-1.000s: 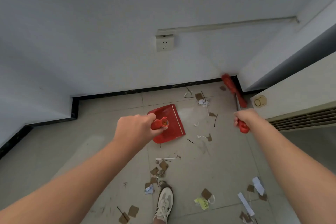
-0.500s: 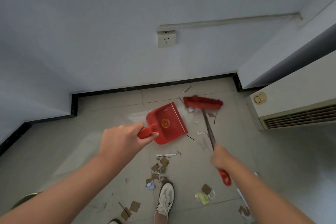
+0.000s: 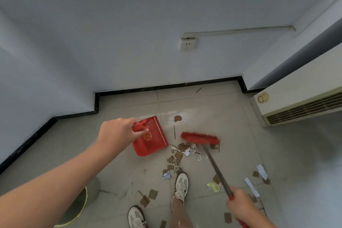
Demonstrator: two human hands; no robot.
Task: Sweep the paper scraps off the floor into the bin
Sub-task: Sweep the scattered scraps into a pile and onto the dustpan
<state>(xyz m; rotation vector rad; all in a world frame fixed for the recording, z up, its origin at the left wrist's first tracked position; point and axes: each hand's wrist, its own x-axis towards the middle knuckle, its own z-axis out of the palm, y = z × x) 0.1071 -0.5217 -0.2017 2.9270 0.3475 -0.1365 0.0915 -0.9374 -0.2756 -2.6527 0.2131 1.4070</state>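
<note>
My left hand (image 3: 118,132) grips the handle of a red dustpan (image 3: 150,141) that rests tilted on the tiled floor. My right hand (image 3: 240,204) holds the grey shaft of a red broom (image 3: 200,138), whose brush head sits on the floor just right of the pan. A pile of brown and white paper scraps (image 3: 185,151) lies right in front of the brush, between it and my shoe. More scraps (image 3: 259,174) are scattered to the right and near my feet. A grey bin (image 3: 83,200) with a yellow rim shows under my left forearm.
My two white shoes (image 3: 180,185) stand among the scraps. A white air-conditioning unit (image 3: 299,96) stands against the right wall. Black skirting (image 3: 166,87) runs along the wall ahead, with a socket (image 3: 187,44) above it. One brown scrap (image 3: 177,118) lies beyond the pan.
The broom head has swept from the far corner towards me, dragging scraps into a pile by the dustpan. My right hand drew back and down. The view tilted down, showing the bin.
</note>
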